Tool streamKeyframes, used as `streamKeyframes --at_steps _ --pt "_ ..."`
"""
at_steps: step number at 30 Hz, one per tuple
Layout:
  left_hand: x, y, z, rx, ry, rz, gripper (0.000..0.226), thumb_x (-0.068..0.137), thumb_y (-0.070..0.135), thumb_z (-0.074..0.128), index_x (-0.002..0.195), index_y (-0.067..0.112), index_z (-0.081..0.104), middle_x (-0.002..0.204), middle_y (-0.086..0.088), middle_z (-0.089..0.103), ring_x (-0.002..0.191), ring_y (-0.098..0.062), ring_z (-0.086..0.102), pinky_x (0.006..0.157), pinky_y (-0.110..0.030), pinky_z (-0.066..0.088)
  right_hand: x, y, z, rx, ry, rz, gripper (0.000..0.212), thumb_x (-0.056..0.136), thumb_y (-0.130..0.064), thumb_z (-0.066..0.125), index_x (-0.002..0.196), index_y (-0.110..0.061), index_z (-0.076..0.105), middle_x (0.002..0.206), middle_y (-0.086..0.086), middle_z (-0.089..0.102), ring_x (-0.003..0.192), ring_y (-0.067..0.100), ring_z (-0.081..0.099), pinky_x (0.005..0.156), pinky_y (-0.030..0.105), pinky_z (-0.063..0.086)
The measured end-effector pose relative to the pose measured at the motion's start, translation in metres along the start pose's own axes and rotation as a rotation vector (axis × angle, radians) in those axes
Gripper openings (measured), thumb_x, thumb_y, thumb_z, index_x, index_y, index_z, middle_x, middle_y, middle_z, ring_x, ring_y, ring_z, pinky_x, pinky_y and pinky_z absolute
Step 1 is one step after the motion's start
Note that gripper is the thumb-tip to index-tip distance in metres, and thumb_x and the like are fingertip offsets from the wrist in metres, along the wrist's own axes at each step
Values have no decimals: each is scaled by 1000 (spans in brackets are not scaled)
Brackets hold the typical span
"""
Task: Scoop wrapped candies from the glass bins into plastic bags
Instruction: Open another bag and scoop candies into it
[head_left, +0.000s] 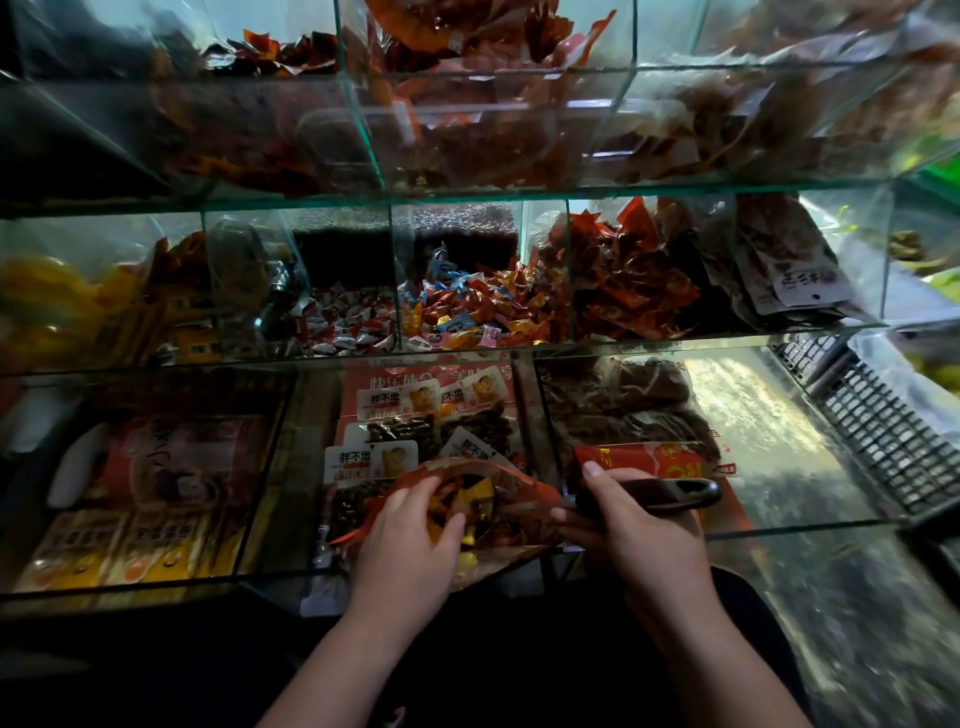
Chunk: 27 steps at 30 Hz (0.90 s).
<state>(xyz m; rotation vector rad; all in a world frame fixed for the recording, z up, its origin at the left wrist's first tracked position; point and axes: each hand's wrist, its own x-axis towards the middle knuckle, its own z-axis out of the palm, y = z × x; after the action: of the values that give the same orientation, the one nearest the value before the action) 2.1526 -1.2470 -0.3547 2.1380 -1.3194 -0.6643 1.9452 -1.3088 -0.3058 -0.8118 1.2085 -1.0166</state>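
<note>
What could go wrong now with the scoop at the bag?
Only the left hand holds the red bag open, at one side; its mouth may sag and candies could spill. The scoop in the right hand is near the glass bin edge and might knock it.

Glass dividers (396, 275) flank candies (478, 312); shelf edge (467, 193) overhead.

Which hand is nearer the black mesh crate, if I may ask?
Right. The right hand, holding the scoop, lies left of the crate; the left hand, at the bag, lies farther left.
</note>
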Motion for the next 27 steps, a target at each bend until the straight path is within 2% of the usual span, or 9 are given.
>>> streamKeyframes --at_steps 4,7,9,12,15,17,20,25,27 --pt "5 3 9 21 -124 19 73 98 66 38 158 28 22 163 7 26 149 -14 25 120 -37 26 -6 -17 -19 -30 -86 -76 9 88 -30 80 86 -21 78 85 21 79 83 33 80 64 34 63" --pt "9 4 16 4 -174 13 79 95 72 31 160 28 17 166 6 20 150 -15 22 121 -38 24 -5 -18 -38 -119 -183 -98 37 69 -39 93 97 -18 78 93 19 79 89 33 79 74 41 64" --pt "12 4 22 0 -193 5 81 94 75 28 160 29 17 166 6 20 150 -15 22 119 -37 23 2 -8 -44 -187 -236 -20 48 64 -42 96 101 -19 77 102 17 79 93 28 79 77 40 64" --pt "17 4 31 -22 -212 1 76 96 72 29 158 29 22 163 5 26 148 -15 26 114 -34 27 17 14 -32 -351 -269 37 24 86 -35 81 98 -17 73 116 10 75 83 10 79 70 26 64" --pt "23 4 38 -70 -183 25 62 100 62 36 155 34 27 156 7 39 141 -14 40 103 -28 34 20 30 -26 -584 -438 35 26 97 -33 69 112 -11 68 130 17 69 119 29 68 99 41 55" --pt "26 3 40 -95 -136 39 58 102 55 41 154 35 27 156 7 37 142 -15 38 106 -28 33 13 18 -22 -517 -402 -73 27 92 -31 75 111 -12 74 119 17 74 113 31 71 97 43 58" --pt "30 -1 43 -101 -44 50 56 101 47 48 153 33 32 158 7 31 147 -17 29 116 -35 25 -5 -18 -24 -276 -233 -302 16 73 -20 86 87 -20 78 88 11 80 83 28 80 69 31 64" --pt "29 -1 41 -129 144 88 53 100 44 53 149 27 43 152 9 40 142 -8 32 113 -29 24 8 -44 -5 -151 -217 -174 15 63 -10 79 75 -17 75 74 24 75 76 43 77 72 56 61" --pt "27 3 38 -131 185 100 53 99 46 53 147 25 47 152 8 41 139 -4 30 112 -27 23 9 -54 2 -118 -195 -179 14 61 -7 77 72 -15 75 69 22 74 73 45 77 70 51 61"
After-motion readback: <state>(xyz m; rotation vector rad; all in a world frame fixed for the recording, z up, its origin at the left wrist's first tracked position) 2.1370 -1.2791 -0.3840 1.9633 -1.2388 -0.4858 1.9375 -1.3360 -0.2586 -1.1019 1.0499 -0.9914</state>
